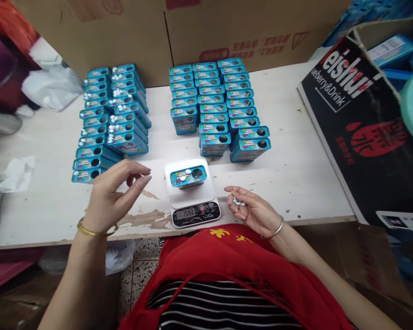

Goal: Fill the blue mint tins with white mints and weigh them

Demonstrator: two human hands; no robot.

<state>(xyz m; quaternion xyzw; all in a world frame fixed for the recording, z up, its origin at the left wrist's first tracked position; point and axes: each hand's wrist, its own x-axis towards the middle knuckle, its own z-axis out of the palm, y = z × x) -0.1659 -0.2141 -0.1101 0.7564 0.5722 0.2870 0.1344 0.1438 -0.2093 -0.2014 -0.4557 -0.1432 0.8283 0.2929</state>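
A kitchen scale (192, 198) with a lit digit display stands near the table's front edge. On its white plate rests one blue candy tin (179, 178), upright, its round hole uncovered and a couple of white candies lying on its top. To the left of the scale hovers my left hand (119, 190), thumb and forefinger slightly apart, with nothing visible between them. My right hand (253, 208), just right of the scale, is curled palm up around several small white candies (238, 201).
Rows of blue tins with candies on their tops (124, 114) stand at the left. More blue tins (211, 107) fill the back middle. A black carton (351, 123) holds blue tins at the right. Cardboard (134, 41) walls the back; a plastic bag (53, 87) lies far left.
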